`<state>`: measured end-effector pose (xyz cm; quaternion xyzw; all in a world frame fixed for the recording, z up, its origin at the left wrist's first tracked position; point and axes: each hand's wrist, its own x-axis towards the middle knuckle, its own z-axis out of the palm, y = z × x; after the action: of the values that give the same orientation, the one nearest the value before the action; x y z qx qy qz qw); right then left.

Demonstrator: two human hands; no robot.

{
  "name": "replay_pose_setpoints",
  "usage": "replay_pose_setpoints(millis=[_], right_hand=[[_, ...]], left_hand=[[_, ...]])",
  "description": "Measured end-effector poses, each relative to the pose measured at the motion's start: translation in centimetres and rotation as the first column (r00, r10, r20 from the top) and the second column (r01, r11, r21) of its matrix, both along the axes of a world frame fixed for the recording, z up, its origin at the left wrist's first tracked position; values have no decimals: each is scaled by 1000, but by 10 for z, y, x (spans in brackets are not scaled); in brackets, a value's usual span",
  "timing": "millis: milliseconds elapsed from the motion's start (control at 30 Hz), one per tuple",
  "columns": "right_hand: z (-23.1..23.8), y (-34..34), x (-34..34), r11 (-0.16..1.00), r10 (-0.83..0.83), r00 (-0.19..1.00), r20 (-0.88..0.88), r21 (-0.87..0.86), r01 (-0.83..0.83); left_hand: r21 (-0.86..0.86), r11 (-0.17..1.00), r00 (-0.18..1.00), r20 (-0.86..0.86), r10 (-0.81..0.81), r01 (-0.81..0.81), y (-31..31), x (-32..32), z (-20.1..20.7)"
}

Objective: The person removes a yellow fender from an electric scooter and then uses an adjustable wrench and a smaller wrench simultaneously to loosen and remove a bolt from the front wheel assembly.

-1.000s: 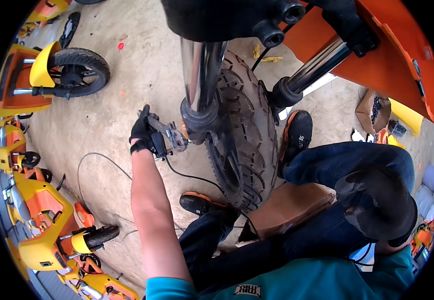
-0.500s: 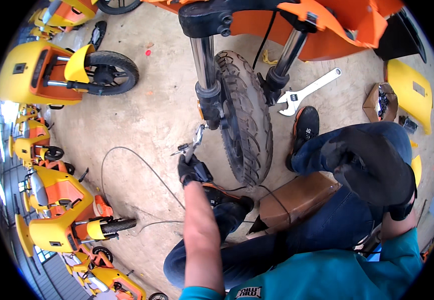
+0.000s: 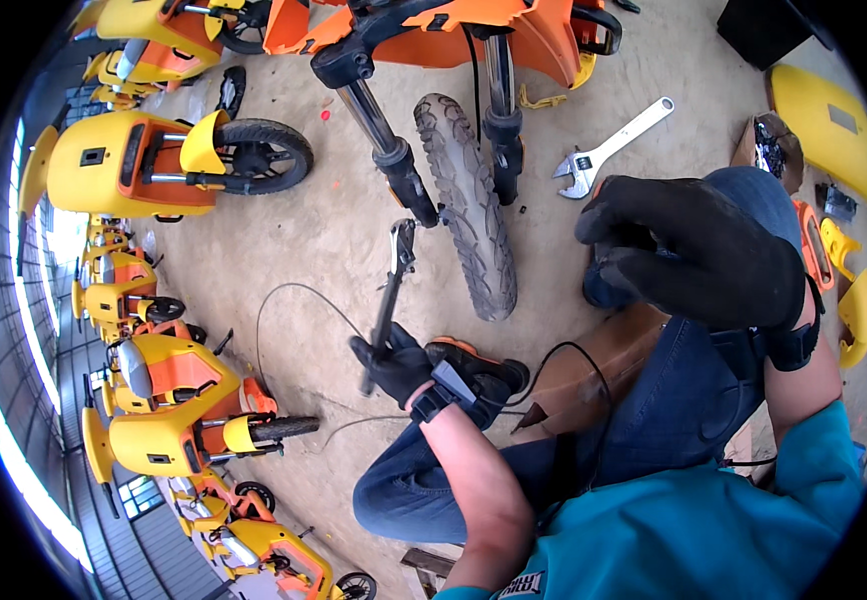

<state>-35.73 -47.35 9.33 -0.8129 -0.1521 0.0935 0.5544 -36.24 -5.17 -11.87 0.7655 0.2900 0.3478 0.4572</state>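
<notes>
**Left glove grips a wrench beside the front fork; right glove curls over the knee**

Hours are read from the middle of the view. Near seven o'clock, the left hand (image 3: 399,368) is wrapped round a dark-handled wrench (image 3: 388,300), whose head points toward twelve, just beside the lower end of a fork leg (image 3: 409,185); contact there cannot be told. The left forearm slants up toward eleven, a small grey box (image 3: 457,383) at its wrist. Between two and three, the right hand (image 3: 699,250) hangs over the bent leg, fingers half curled toward nine, with a gap between them and the thumb.

The teal shirt (image 3: 654,520) bears a printed patch (image 3: 526,584) at half past five, cut by the edge.

An open carton (image 3: 792,168) at two o'clock holds small dark parts (image 3: 770,150); another cardboard box (image 3: 594,362) lies beside the leg near four. The tyre (image 3: 469,200) stands just past twelve, a silver adjustable wrench (image 3: 622,143) lies on the floor toward two, and yellow-orange scooters (image 3: 104,165) line eight to eleven.
</notes>
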Motion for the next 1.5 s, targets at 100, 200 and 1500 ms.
replay_pose_setpoints(millis=[100,200,1500], right_hand=[[4,1,-2,997,21,1000,-15,69,-20],[2,1,-2,995,23,1000,5,102,-23],[-8,29,33,990,-24,999,-34,-141,19]], left_hand=[[581,763,953,-257,-158,283,-19,34,64],[255,862,895,-43,-443,439,-26,95,104],[-946,324,990,-57,-127,-13,77,128,-190]])
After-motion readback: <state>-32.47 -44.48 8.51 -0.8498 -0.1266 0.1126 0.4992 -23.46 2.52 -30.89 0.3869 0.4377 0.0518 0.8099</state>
